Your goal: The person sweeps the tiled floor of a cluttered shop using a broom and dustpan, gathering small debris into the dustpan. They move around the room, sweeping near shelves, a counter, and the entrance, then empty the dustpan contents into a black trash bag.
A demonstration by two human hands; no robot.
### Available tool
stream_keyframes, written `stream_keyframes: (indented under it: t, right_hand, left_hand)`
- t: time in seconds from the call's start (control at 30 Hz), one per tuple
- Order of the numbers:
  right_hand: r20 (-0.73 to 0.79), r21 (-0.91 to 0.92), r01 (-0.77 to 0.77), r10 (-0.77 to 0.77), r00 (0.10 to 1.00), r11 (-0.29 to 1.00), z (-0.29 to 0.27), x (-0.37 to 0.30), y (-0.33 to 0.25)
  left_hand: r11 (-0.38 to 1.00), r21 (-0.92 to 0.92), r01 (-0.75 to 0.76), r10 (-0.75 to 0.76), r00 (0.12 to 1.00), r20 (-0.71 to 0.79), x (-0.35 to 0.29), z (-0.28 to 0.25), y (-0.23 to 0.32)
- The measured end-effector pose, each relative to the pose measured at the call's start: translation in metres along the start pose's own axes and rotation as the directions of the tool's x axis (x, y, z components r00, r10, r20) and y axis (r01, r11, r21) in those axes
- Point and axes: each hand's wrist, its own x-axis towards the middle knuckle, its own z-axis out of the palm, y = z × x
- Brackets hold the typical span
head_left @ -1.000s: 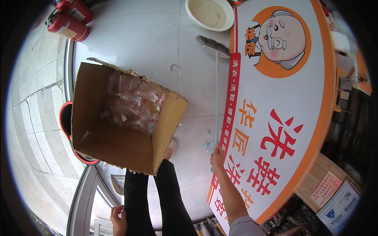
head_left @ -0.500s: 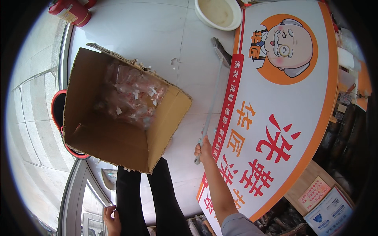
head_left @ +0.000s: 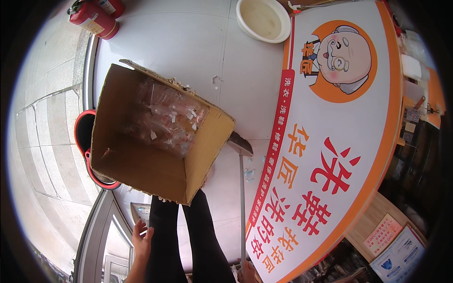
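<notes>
My right hand (head_left: pixel 247 272), partly cut off at the lower edge, is closed round the grey handle of a broom (head_left: pixel 242 193). The dark broom head (head_left: pixel 240 144) rests on the floor against the near right side of a large open cardboard box (head_left: pixel 137 178). Inside the box lie clear plastic wrappers (head_left: pixel 170 118) with white scraps. Just right of the broom are small pale bits of litter (head_left: pixel 249 174). With nothing in it, my left hand (head_left: pixel 142 236) has its fingers apart beside my leg. Close to its fingertips is a shallow, dustpan-like tray (head_left: pixel 139 211), partly hidden by my leg.
A red-rimmed black bin (head_left: pixel 84 123) stands left of the box, by the glass door (head_left: pixel 111 226). Red fire extinguishers (head_left: pixel 98 21) are at the far left, a white basin (head_left: pixel 285 33) at the far end. A printed counter front (head_left: pixel 351 118) borders the right.
The broom head has come nearer, from the far floor to the box's side, as my right hand drew back to the lower edge. My left hand has risen and spread its fingers.
</notes>
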Motion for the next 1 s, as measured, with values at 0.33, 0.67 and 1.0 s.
stream_keyframes:
  t: [0.33,0.67,1.0]
  right_hand:
    - [-0.109,-0.500,0.550,-0.678,0.727,0.670,0.032,0.188,-0.215]
    - [-0.097,-0.721,0.410,-0.668,0.738,0.559,0.024,0.230,-0.269]
    - [-0.202,-0.838,0.233,-0.676,0.709,0.494,-0.105,0.055,-0.047]
  left_hand:
    - [0.853,-0.457,0.253,-0.195,0.966,0.171,0.125,0.069,0.020]
    - [0.842,-0.511,0.175,-0.156,0.985,0.080,0.146,0.069,0.039]
    - [0.818,-0.571,0.066,0.010,0.991,0.130,0.080,-0.005,0.076]
